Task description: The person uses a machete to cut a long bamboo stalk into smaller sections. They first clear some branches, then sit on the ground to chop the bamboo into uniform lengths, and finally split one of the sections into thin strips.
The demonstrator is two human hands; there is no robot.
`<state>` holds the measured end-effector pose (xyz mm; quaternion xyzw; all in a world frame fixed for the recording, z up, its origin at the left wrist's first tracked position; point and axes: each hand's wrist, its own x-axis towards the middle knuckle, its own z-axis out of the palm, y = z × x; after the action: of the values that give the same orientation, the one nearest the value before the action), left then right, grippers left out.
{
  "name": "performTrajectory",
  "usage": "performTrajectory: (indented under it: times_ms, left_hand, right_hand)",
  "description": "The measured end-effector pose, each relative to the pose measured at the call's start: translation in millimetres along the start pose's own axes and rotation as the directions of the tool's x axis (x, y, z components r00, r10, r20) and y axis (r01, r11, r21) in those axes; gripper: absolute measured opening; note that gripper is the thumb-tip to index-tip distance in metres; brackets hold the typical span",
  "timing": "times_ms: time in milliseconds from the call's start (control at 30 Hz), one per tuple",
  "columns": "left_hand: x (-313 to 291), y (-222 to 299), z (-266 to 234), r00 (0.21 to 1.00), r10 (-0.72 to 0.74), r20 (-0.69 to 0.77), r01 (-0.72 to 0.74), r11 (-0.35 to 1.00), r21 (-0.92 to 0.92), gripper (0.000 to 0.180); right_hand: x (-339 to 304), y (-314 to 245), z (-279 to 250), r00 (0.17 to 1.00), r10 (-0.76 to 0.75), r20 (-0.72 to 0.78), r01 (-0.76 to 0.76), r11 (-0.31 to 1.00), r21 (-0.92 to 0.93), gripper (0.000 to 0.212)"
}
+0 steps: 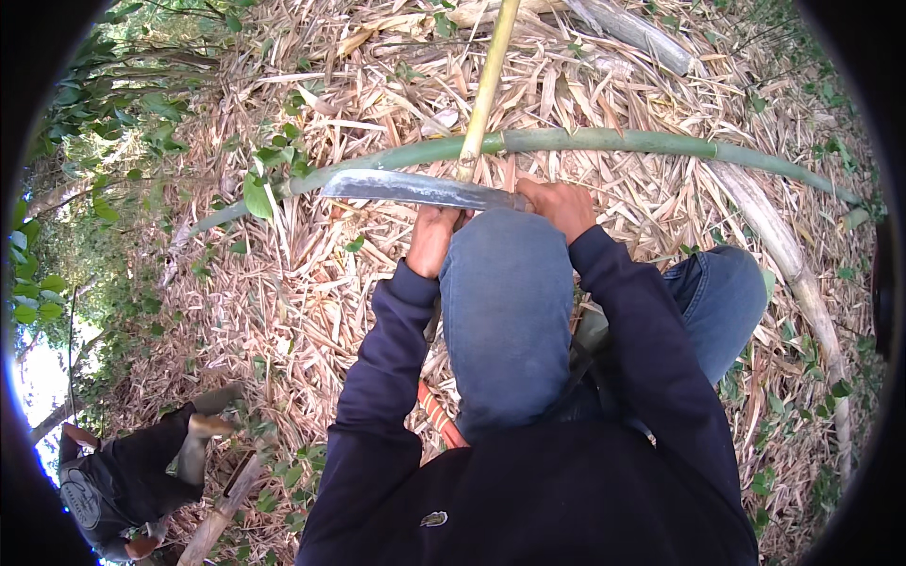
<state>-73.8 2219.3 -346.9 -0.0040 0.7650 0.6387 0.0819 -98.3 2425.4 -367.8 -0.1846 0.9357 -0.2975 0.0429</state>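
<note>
Tan, dry leaf litter (283, 330) spreads over the ground. On it, the largest single piece is a green stem (585, 140), bowed from side to side beyond the person's raised denim knee (508, 302). Crossing it near the middle, a yellowish pole (489, 80) points away from the body, its near part passing out of sight behind a machete (406, 187). That machete lies crosswise just past the knee, tip to the left, flat of the blade mostly upward.

Smallest are the two hands. The right hand (563, 205) is wrapped around the machete's handle. The left hand (432, 238) sits below the blade, fingers curled and partly covered by blade and knee; whether it grips the pole's near end, I cannot tell.

My reading is that the step in hand is cutting or trimming the pole at its near end. A next stroke would call for a firm hold on the pole, the left fingers kept out of the blade's path, and the edge angled away from the knee.
</note>
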Motion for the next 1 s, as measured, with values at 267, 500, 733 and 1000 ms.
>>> performTrajectory:
  times_ms: [267, 500, 733, 1000]
  left_hand:
    - [-11, 6, 10, 0.985, -0.122, -0.121, 0.105, 0.986, -0.132, 0.021]
    - [-40, 12, 8, 0.969, -0.187, -0.164, 0.120, 0.928, -0.352, 0.024]
    - [-52, 31, -29, 0.962, -0.258, -0.086, 0.220, 0.925, -0.311, 0.016]
    - [-18, 14, -24, 0.997, -0.060, -0.049, 0.049, 0.977, -0.208, 0.015]
  right_hand:
    - [-2, 5, 9, 0.998, -0.025, -0.053, 0.022, 0.998, -0.055, 0.018]
    - [-6, 7, 6, 0.976, -0.163, -0.144, 0.145, 0.981, -0.126, 0.016]
    - [-1, 15, 11, 0.989, -0.127, -0.073, 0.123, 0.991, -0.056, 0.015]
    - [-1, -5, 6, 0.992, -0.122, 0.038, 0.123, 0.992, -0.011, 0.013]
